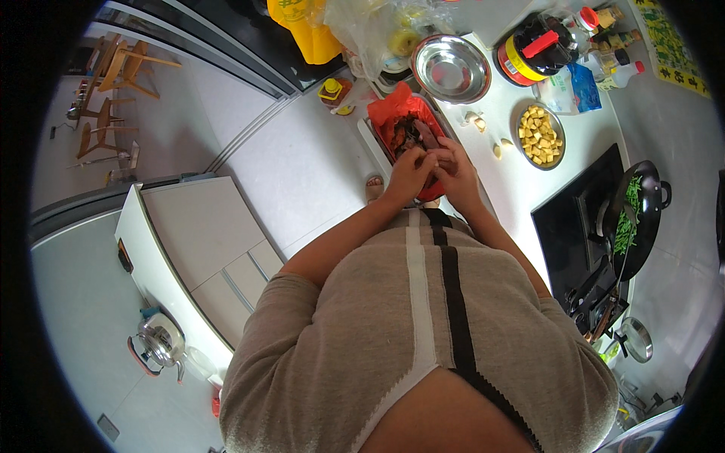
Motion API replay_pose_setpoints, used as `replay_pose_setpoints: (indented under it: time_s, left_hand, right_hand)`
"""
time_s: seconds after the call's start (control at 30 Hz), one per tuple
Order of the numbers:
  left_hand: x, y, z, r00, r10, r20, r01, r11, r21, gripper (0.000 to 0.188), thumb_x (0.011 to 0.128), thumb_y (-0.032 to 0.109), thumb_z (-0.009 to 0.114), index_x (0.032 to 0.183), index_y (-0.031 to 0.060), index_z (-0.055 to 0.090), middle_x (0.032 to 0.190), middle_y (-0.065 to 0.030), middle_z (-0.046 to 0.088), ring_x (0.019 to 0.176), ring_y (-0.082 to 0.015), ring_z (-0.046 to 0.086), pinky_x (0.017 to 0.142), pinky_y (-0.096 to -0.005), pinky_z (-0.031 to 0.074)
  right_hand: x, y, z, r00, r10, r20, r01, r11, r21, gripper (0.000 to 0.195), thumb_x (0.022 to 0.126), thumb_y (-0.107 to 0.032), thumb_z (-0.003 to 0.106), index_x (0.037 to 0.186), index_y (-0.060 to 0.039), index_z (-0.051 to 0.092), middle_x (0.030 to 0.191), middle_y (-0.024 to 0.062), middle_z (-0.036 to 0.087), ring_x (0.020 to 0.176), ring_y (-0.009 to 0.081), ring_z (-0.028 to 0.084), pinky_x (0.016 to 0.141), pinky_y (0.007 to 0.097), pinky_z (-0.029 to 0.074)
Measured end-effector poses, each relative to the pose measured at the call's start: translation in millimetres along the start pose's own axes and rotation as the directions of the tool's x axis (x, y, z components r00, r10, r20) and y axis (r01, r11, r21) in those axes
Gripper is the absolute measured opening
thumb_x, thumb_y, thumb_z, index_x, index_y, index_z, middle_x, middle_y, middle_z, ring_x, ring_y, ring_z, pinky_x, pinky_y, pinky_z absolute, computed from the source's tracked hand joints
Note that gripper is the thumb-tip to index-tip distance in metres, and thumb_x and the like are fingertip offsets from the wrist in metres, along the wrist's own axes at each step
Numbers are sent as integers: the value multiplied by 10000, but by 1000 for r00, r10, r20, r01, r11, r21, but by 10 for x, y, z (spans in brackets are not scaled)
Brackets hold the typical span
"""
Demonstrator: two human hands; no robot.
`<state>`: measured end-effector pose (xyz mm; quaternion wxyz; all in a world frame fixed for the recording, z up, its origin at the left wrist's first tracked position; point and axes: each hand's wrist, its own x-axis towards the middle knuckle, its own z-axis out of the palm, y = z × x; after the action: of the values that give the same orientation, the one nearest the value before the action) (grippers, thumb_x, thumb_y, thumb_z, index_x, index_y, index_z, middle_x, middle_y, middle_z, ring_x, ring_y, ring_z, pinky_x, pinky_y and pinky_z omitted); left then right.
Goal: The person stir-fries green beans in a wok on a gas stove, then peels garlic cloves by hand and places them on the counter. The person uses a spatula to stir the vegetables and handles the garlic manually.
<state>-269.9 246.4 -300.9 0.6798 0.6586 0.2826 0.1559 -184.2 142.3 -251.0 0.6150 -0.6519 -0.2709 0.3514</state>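
My left hand (408, 174) and my right hand (459, 172) meet at their fingertips above a bin lined with a red plastic bag (391, 109). Fingers on both hands are bent and pinched close together. Whatever may lie between them is too small or hidden to make out. Dark peelings and scraps (405, 133) fill part of the bag below. On the white counter (487, 156) to the right are a piece of garlic bulb (479, 123) and loose garlic cloves (498, 151).
Beside the garlic stand a bowl of diced yellow pieces (540, 136) and a shiny metal bowl (451, 69). Farther right, a wok (645, 226) with cut green vegetables sits at the black cooktop (561, 221). Bottles (583, 25) crowd the back; a low cabinet (198, 226) stands left.
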Motion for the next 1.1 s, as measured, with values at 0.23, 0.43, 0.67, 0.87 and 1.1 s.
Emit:
replay_pose_setpoints:
  time_s: [0.23, 0.43, 0.67, 0.87, 1.1]
  left_hand:
    - [-23, 88, -56, 990, 140, -7, -139, 985, 98, 172, 871, 135, 570, 792, -2, 504, 758, -141, 507, 717, -271, 518, 669, -359, 411]
    - [-14, 182, -74, 952, 305, 11, -300, 929, 218, 100, 852, 77, 543, 795, 13, 492, 784, -142, 493, 778, -324, 482, 717, -396, 388]
    - [-18, 194, -52, 948, 320, 5, -314, 929, 197, 89, 848, 71, 535, 785, 18, 500, 791, -135, 508, 794, -318, 493, 721, -393, 392]
    - [-30, 234, -68, 938, 315, -147, -271, 927, 259, 83, 839, 124, 582, 801, 51, 568, 830, -106, 550, 808, -278, 523, 723, -365, 400]
    - [-44, 283, 3, 933, 333, -132, -251, 870, 424, 231, 844, 250, 619, 732, 50, 591, 768, -87, 548, 755, -265, 524, 701, -365, 386]
  right_hand:
    - [6, -5, -16, 1000, -17, -20, 18, 999, 32, 544, 855, 90, 552, 1350, -18, 353, 1105, 136, 622, 1018, 164, 594, 893, 276, 473]
    - [2, -19, 7, 996, 65, -62, -50, 974, 219, 530, 820, 126, 539, 1308, -27, 399, 1118, 129, 624, 1003, 152, 597, 867, 267, 495]
    - [-12, 53, -41, 974, 186, -126, -141, 942, 304, 490, 856, 40, 585, 1306, -16, 398, 1092, 138, 632, 983, 168, 609, 874, 287, 495]
    - [5, 29, -81, 935, 329, -134, -164, 736, 657, 377, 924, -38, 517, 1291, -33, 433, 1094, 125, 625, 960, 183, 613, 818, 282, 504]
    - [-5, 130, -81, 945, 306, -112, -163, 740, 653, 245, 946, -97, 505, 1179, -33, 548, 1018, 69, 633, 853, 135, 598, 739, 252, 481]
